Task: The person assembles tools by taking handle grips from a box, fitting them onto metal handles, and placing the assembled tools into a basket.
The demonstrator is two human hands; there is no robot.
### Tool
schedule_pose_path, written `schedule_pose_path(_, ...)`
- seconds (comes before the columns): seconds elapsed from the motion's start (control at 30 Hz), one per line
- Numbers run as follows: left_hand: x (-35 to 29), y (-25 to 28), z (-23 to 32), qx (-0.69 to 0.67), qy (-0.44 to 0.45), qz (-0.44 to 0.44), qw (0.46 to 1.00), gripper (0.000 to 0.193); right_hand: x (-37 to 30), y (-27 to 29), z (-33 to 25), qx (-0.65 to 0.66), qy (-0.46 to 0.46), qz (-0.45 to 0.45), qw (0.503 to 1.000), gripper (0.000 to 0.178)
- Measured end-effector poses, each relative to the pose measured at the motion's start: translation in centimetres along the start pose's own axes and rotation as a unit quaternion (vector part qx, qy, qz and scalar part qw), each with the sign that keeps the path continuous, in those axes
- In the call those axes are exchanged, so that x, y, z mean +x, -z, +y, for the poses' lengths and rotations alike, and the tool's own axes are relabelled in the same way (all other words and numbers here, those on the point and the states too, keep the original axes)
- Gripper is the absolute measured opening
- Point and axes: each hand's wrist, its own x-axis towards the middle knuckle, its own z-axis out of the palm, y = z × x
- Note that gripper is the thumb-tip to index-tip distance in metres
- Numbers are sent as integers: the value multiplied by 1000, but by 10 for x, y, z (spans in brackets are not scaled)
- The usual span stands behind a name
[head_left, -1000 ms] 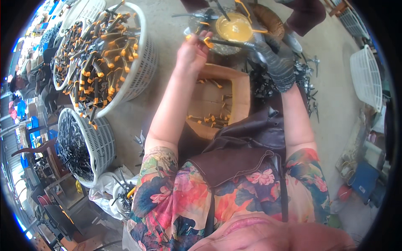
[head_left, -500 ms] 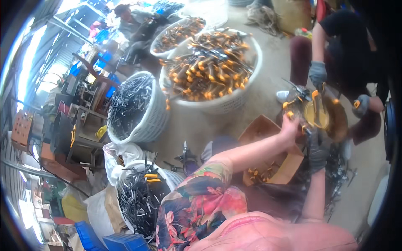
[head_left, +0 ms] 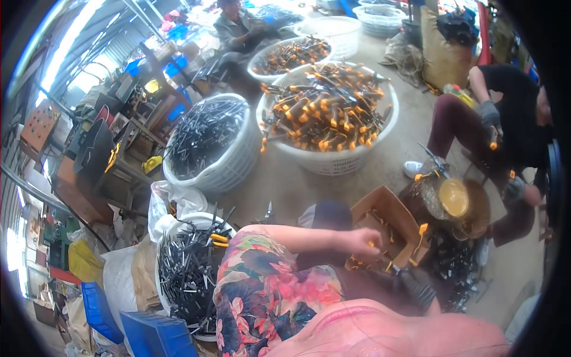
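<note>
My bare left hand (head_left: 360,242) is closed over the near left side of an open cardboard box (head_left: 380,202). A small orange piece (head_left: 372,243) shows at its fingertips; the rest is hidden. In a dark grey glove, my right hand (head_left: 417,288) is closed low by the box's near right corner. From it rises a plier-like hand tool (head_left: 420,237) with an orange-tipped handle. Its head is hidden in the glove. Orange and black handle pieces (head_left: 386,229) lie in the box. Beyond it stands a round container (head_left: 454,197) with a yellowish surface.
A co-worker (head_left: 511,107) in grey gloves sits at right. White baskets hold orange-handled tools (head_left: 330,110) and dark metal parts (head_left: 208,140); another basket of dark parts (head_left: 187,273) stands at my left. Blue bins (head_left: 156,334) sit near left. Another person (head_left: 235,27) sits far back.
Both my hands have drawn back from the round container toward me and the cardboard box. The co-worker's hand has pulled away from the container. The whole view has shifted.
</note>
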Motion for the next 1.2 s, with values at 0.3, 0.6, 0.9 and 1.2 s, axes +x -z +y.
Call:
schedule_pose_path(0.3, -5, -27, -13, -6, 68, -9, 998, 28, -14, -28, 3, 90, -41, 30, 995, 25)
schedule_pose_path(0.6, 15, -38, -39, 59, 70, 35, 995, 33, -12, -34, 61, 22, -32, 115, 993, 17)
schedule_pose_path(0.9, 1, -26, -26, 229, -73, -29, 970, 24, 12, -14, 26, 206, -125, -6, 970, 29)
schedule_pose_path(1.2, -28, 119, 57, 388, -124, 465, 786, 18, 2, 8, 27, 396, -16, 199, 896, 44)
